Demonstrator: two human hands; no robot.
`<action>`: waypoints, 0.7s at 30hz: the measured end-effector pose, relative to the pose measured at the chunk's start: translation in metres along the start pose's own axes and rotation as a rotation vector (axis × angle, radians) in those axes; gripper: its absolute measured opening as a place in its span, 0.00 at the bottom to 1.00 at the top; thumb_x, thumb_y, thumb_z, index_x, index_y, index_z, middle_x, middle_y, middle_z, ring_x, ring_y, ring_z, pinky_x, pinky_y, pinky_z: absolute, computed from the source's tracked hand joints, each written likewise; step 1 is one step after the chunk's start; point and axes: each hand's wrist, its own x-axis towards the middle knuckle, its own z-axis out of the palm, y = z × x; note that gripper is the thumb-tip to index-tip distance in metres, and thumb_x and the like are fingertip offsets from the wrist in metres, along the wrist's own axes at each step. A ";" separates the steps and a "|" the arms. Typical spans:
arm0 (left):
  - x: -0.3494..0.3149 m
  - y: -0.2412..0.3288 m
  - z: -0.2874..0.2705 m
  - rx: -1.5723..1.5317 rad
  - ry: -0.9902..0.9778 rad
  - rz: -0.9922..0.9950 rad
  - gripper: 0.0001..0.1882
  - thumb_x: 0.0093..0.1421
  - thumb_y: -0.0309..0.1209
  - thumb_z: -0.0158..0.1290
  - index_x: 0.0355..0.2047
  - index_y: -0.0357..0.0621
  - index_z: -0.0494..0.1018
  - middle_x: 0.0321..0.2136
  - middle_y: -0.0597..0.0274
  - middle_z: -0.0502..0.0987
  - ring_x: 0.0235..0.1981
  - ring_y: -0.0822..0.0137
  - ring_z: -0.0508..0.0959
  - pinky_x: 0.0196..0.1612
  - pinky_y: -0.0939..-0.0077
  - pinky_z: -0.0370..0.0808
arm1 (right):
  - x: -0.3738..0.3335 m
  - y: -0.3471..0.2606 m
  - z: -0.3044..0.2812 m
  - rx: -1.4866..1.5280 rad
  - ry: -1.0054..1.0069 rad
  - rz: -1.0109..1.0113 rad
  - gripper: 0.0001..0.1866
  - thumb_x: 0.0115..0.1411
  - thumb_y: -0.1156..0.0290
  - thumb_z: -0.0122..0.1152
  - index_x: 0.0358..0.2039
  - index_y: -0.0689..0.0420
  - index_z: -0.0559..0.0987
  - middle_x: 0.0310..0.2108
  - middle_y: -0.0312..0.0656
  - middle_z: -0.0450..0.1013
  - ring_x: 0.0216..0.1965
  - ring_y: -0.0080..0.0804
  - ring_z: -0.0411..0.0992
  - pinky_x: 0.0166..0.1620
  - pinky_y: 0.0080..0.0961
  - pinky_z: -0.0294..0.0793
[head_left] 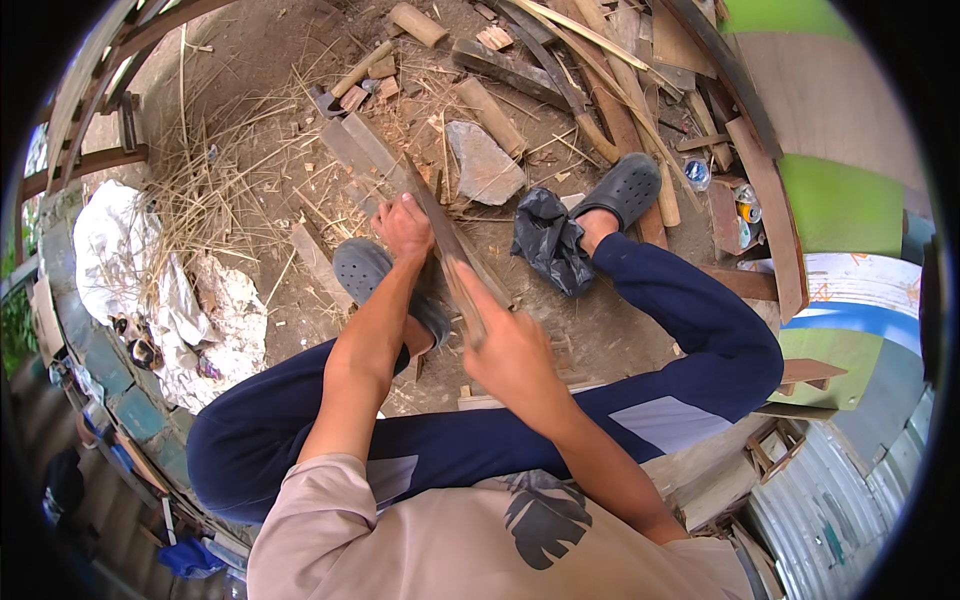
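At our far left, a white sack [115, 235] lies crumpled beside scattered straw [235, 150]. Our left clog [362, 270] is planted close to the wood, which probably helps us sit steady. Our left hand [405, 228] bears down on a wooden strip [362, 148] on the ground between our feet, seemingly to keep it from sliding; its fingers look partly curled, but we cannot tell whether they close around the wood. Just right of it, the long-bladed tool [437, 215] slants up and away, its near end wrapped tightly by our right hand [515, 360], a grasp that likely lets the forearm steer the blade in line. The blade's edge runs very near our left fingers, leaving little margin there. To the right, brown earth gives elbow room as far as the black plastic bag [552, 245] and our right clog [625, 190]; beyond, planks [640, 105] crowd the side.
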 end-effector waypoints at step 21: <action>-0.003 0.001 -0.007 -0.060 0.023 -0.030 0.20 0.69 0.37 0.38 0.31 0.41 0.77 0.31 0.51 0.80 0.42 0.52 0.73 0.55 0.54 0.59 | -0.010 0.017 0.006 -0.024 -0.038 -0.048 0.43 0.50 0.82 0.58 0.69 0.44 0.62 0.39 0.60 0.78 0.33 0.62 0.76 0.39 0.47 0.77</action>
